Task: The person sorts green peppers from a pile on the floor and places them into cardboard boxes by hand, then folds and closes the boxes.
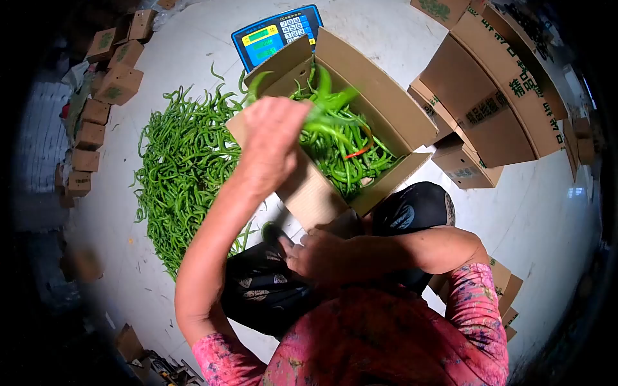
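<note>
My left hand (pixel 273 132) is above the left side of an open cardboard box (pixel 315 196), closed around several long green chili peppers (pixel 328 106). These peppers are blurred by motion. More green chili peppers (pixel 347 170) fill the lower part of the box, with one reddish pepper (pixel 360 149) among them. Close to the box's near end, in shadow over my lap, my right hand (pixel 315 254) has its fingers curled; whether they hold anything is hidden. A large pile of green chili peppers (pixel 187 174) lies on the floor left of the box.
A blue digital scale display (pixel 277 35) stands behind the box. To the right are large cardboard cartons (pixel 489 96) with printed characters. Small cartons (pixel 121 83) line the far left, and more cardboard (pixel 505 286) lies behind my right elbow. The floor (pixel 174 45) is pale.
</note>
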Available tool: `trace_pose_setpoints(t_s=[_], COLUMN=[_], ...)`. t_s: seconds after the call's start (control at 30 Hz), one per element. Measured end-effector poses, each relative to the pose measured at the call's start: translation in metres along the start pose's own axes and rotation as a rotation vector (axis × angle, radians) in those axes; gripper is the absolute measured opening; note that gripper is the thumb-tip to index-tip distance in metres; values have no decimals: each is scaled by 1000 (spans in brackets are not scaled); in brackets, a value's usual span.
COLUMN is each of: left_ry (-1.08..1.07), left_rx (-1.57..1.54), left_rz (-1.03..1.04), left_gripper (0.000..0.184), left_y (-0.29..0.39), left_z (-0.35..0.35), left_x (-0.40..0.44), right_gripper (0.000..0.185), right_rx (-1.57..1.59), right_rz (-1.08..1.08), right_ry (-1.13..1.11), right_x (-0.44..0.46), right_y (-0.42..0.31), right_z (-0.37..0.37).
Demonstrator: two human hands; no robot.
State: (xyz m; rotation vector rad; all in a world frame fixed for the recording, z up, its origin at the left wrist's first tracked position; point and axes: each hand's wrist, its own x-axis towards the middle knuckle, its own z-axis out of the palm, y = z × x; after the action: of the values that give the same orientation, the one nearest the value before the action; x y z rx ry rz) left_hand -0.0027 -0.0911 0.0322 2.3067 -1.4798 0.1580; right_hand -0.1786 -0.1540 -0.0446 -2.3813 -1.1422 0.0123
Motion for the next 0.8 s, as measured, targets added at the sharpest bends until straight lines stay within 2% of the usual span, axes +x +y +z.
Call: trace_pose_setpoints(t_s=[0.03,0.07,0.1,0.13,0.23,0.27,0.33,0.43,0.47,0.5,0.57,0.6,0.67,0.73,0.77,0.8], left_ry=[-154,-145,-233,-222,-139,-107,-183,-239,-278,-244,-108,-21,120,310,427,530], left_rx=[11,103,81,72,-39,-73,-194,-249,-251,-339,-551,-662,-777,-891,-929,-977], left_rz=[0,147,199,154,-34,-71,-154,-299,-396,-443,-686,-875,-1059,-1287,-1359,-1447], left_gripper=[62,60,60,59,54,46,36,34,35,35,35,34,37,40,37,34], left_y=[4,2,-3,-4,-15,-20,-32,-38,-42,-49,-65,-66,-80,-73,-70,-63], left_z=[12,36,54,63,62,52,33,5,-2,-6,-4,-6,4,13,26,39], left_x=[3,-3,-8,-14,-26,-28,-41,-74,-89,-108,-160,-182,-245,-313,-356,-400], right_gripper=[36,37,39,40,43,44,45,40,37,33,30,29,28,27,29,34], right_rx=[-36,-49,-64,-76,-235,-204,-144,7,-42,-92,-107,-67,2,98,-8,35], right_rz=[2,44,85,124,119,111,80,47,109,165,209,211,204,116,2,-223], right_ry=[126,84,40,-7,93,79,46,-97,-235,-376,-491,-465,-426,-398,-539,-362], right_x=[-1,0,5,7,2,0,-3,1,4,10,20,18,9,8,10,3], right_y=[3,4,4,3,-3,-5,-5,-2,-4,-9,-12,-11,-5,-1,0,12], right_z=[8,16,23,25,20,17,11,9,5,-5,-7,-4,1,8,12,24])
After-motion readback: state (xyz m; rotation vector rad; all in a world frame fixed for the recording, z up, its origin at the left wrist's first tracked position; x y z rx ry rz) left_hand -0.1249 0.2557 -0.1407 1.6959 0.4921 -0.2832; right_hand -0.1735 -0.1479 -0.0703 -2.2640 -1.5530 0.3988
